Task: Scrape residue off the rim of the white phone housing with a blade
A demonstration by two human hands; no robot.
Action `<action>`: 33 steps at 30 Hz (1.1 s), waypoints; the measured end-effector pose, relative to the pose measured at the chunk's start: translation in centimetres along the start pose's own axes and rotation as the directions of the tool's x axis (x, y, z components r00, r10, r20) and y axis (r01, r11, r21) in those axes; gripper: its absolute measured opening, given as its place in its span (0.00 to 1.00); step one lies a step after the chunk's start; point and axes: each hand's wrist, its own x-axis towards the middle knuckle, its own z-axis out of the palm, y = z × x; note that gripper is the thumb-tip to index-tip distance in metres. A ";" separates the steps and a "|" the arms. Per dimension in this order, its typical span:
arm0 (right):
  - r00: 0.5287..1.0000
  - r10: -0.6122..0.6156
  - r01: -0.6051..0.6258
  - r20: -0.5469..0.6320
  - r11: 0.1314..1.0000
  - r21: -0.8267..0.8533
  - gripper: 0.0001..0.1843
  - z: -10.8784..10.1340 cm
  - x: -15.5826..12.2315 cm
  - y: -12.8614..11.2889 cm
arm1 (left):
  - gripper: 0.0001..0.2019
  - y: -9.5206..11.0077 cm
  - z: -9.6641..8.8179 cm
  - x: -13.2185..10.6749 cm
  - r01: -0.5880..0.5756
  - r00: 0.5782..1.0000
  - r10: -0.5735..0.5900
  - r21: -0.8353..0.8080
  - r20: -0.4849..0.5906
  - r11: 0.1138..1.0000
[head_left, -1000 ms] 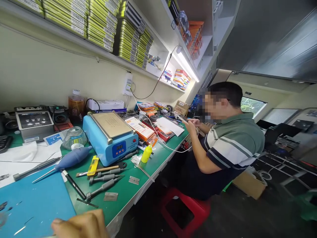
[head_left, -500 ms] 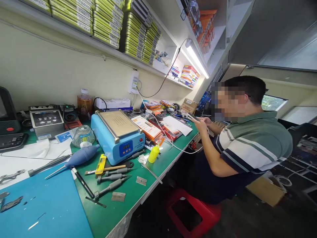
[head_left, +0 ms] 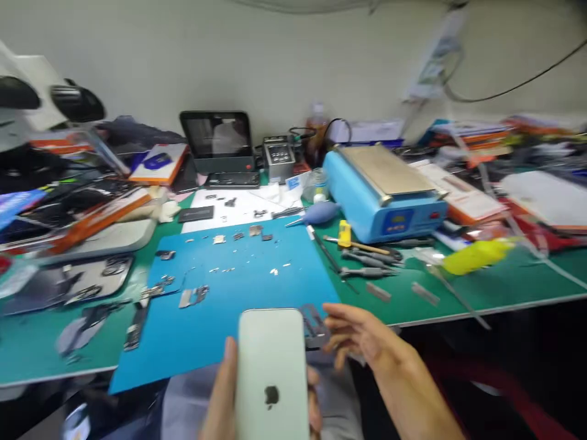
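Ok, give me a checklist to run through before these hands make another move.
1. Left hand gripping the pale green Apple phone: ok.
2. Right hand off the phone: ok, fingers apart from it.
3. Blue mat free of loose parts: not ok, small pieces lie scattered on it.
4. Razor blades put away: not ok, two lie on the green bench.
5. Phone's other side undamaged: cannot tell, hidden.
6. Blue hot-plate machine switched off: cannot tell, its display is blurred.
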 end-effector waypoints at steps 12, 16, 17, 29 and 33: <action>0.986 0.054 -0.038 0.159 0.994 -0.101 0.16 0.9 1.3 0.0 | 0.49 -1.3 -0.9 -1.0 0.030 0.999 -0.032 -0.066 -0.026 0.997; 0.984 0.098 -0.092 0.146 0.995 -0.047 0.16 1.3 1.0 0.4 | 0.48 -1.4 -1.0 -0.9 0.015 0.999 -0.016 -0.040 -0.029 0.999; 0.983 0.110 -0.107 0.149 0.994 -0.030 0.16 1.4 1.0 0.4 | 0.48 -1.5 -1.0 -0.8 0.018 0.999 -0.019 -0.033 -0.031 0.999; 0.986 0.131 -0.138 0.102 0.988 0.072 0.17 2.1 0.3 0.6 | 0.48 -1.7 -0.6 -1.3 0.055 0.991 -0.047 0.066 -0.123 0.996; 0.995 0.089 -0.091 0.049 0.995 0.035 0.16 2.1 0.2 1.1 | 0.48 -1.8 -0.4 -1.0 0.032 0.990 -0.018 0.105 -0.137 0.994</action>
